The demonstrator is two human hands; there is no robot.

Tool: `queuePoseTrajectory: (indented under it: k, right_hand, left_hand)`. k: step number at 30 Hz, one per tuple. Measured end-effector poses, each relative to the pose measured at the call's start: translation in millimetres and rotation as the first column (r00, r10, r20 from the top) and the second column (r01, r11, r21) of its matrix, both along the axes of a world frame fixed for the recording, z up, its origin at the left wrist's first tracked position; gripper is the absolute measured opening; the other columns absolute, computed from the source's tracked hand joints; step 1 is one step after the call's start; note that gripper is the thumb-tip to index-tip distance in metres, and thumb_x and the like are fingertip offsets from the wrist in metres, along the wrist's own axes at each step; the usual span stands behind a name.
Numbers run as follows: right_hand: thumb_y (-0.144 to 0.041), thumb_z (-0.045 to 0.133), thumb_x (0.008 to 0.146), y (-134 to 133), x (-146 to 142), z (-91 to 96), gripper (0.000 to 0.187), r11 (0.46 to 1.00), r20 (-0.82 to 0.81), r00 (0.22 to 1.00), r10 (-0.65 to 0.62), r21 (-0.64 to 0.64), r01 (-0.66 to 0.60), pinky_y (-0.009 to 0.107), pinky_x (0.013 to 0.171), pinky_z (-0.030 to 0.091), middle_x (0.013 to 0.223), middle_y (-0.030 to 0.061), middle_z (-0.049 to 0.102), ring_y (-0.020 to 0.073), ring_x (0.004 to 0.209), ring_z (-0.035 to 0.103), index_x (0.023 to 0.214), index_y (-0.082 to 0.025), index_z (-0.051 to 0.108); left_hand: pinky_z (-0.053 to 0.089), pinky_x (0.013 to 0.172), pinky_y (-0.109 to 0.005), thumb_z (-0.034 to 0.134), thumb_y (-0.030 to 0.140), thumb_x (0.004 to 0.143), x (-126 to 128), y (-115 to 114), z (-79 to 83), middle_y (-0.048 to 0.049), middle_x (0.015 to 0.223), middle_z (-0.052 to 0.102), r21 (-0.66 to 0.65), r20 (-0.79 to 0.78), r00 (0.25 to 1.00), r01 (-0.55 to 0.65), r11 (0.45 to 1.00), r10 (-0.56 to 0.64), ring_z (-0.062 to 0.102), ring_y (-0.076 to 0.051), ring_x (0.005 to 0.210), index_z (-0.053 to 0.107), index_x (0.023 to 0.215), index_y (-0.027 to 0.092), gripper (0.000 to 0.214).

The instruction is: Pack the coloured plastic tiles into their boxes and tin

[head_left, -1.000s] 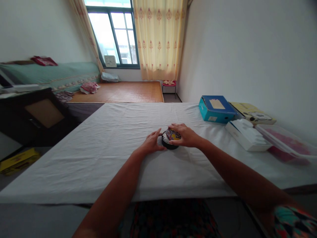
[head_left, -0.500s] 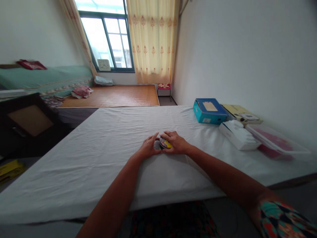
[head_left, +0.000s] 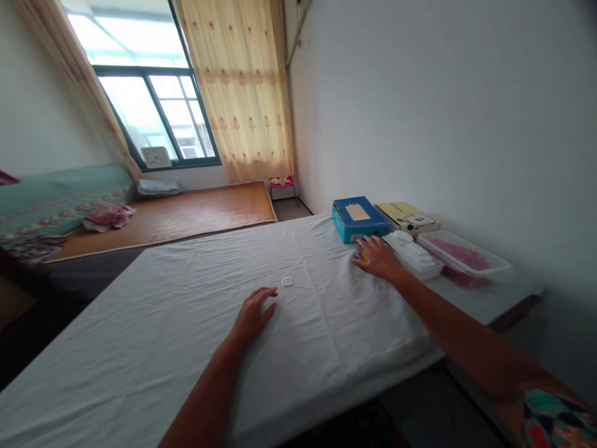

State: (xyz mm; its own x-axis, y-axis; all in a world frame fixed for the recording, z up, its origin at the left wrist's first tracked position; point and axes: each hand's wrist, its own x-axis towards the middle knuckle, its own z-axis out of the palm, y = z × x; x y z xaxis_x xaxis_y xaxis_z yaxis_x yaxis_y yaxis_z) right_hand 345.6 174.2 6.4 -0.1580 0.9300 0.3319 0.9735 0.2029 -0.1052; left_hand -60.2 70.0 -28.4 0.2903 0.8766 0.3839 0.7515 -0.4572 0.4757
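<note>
My right hand [head_left: 379,257] is curled over a small round tin with a colourful, partly yellow lid [head_left: 361,254]. Most of the tin is hidden under the fingers, and it is on or just above the white cloth in front of the blue box [head_left: 362,219]. Over the middle of the cloth, my left hand [head_left: 253,314] has its thumb and fingers apart and holds nothing. Just past its fingertips lies a small white tag with dark print [head_left: 287,281], too small to read.
A white cloth [head_left: 177,311] covers the table. Along the wall side stand a yellow box [head_left: 405,214], a white object in a white tray [head_left: 415,256] and a clear plastic tub with pink contents [head_left: 466,254]. A bed [head_left: 200,211] lies beyond the table.
My right hand has carried the tin away to the right, towards the blue box. My left hand has come off it, and the white tag now shows on the cloth. The view has turned right.
</note>
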Motion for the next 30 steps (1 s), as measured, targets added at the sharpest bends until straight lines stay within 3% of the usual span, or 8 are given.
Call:
queuePoseTrajectory:
  k: [2,5,7,9,17,23,26,30]
  right_hand:
    - [-0.056,0.047,0.090,-15.6,-33.1,10.9,0.063,0.976,-0.078,0.974,0.214,0.052,-0.211,0.051,0.106,0.032,0.144,0.0177,0.046,0.0332,0.134,0.035,0.136,-0.014,0.052]
    - [-0.050,0.047,0.093,-38.4,-94.1,25.7,0.046,0.783,-0.256,0.768,0.587,-0.062,-0.619,0.045,0.103,0.037,0.126,0.0125,0.063,0.0276,0.119,0.052,0.120,-0.017,0.065]
    - [-0.044,0.047,0.095,-49.1,-131.7,28.0,0.037,0.641,-0.350,0.625,0.698,-0.084,-0.763,0.039,0.102,0.039,0.119,0.0091,0.067,0.0239,0.112,0.057,0.113,-0.019,0.067]
    - [-0.038,0.045,0.096,-54.9,-160.2,22.2,0.030,0.572,-0.391,0.552,0.736,-0.077,-0.816,0.032,0.100,0.040,0.111,0.0048,0.070,0.0200,0.106,0.061,0.108,-0.022,0.068]
    - [-0.035,0.038,0.097,-49.3,-174.4,-27.4,0.031,0.647,-0.567,0.560,0.604,-0.062,-0.760,0.028,0.081,0.048,0.096,0.0043,0.072,0.0178,0.089,0.064,0.099,-0.021,0.065]
    - [-0.036,0.040,0.094,-25.7,-165.8,-42.9,0.032,0.842,-0.748,0.610,0.261,-0.132,-0.523,0.026,0.064,0.050,0.088,0.0045,0.071,0.0130,0.061,0.060,0.097,-0.016,0.064]
    - [-0.031,0.051,0.089,-21.0,-168.4,-46.8,0.033,0.823,-0.634,0.662,0.398,-0.072,-0.564,0.031,0.084,0.051,0.114,0.0076,0.069,0.0161,0.083,0.065,0.117,-0.018,0.062]
    - [-0.030,0.050,0.092,-26.6,-180.2,-43.5,0.047,0.799,-0.331,0.779,0.533,-0.107,-0.592,0.036,0.101,0.043,0.146,0.0074,0.047,0.0220,0.121,0.053,0.139,-0.026,0.050]
  left_hand:
    - [0.045,0.103,-0.043,0.049,0.029,0.089,7.4,-3.9,7.8,-0.0056,0.114,0.069,-0.006,-0.037,0.999,0.009,1.000,-0.009,0.058,-0.023,0.114,0.062,0.118,0.026,0.032]
    - [0.045,0.102,-0.043,0.053,0.030,0.088,28.3,-12.1,28.6,-0.0053,0.117,0.068,-0.080,-0.174,0.976,0.120,0.990,-0.132,0.059,-0.024,0.114,0.064,0.116,0.027,0.030]
    - [0.044,0.102,-0.043,0.059,0.031,0.084,45.2,-14.3,41.5,-0.0042,0.117,0.068,-0.170,-0.269,0.925,0.229,0.958,-0.269,0.060,-0.025,0.114,0.065,0.117,0.029,0.033]
    - [0.047,0.098,-0.040,0.060,0.030,0.083,59.3,-10.5,46.4,-0.0062,0.116,0.069,-0.226,-0.314,0.899,0.243,0.943,-0.307,0.062,-0.026,0.109,0.067,0.113,0.026,0.031]
    - [0.051,0.081,-0.029,0.056,0.028,0.084,69.8,9.0,3.9,-0.0035,0.097,0.074,-0.245,-0.171,0.968,0.138,0.960,-0.183,0.068,-0.020,0.090,0.075,0.097,0.025,0.023]
    - [0.048,0.073,-0.023,0.054,0.030,0.085,67.8,3.5,6.0,-0.0007,0.087,0.071,-0.246,-0.017,0.974,0.217,0.945,-0.228,0.063,-0.014,0.074,0.074,0.098,0.025,0.024]
    - [0.047,0.070,-0.023,0.055,0.029,0.085,65.5,6.3,6.3,-0.0007,0.086,0.071,-0.249,0.013,0.971,0.235,0.940,-0.239,0.062,-0.013,0.072,0.074,0.096,0.024,0.023]
    - [0.047,0.074,-0.025,0.055,0.027,0.084,63.9,8.3,3.3,-0.0018,0.088,0.072,-0.222,0.044,0.958,0.287,0.932,-0.284,0.064,-0.015,0.077,0.073,0.093,0.022,0.021]
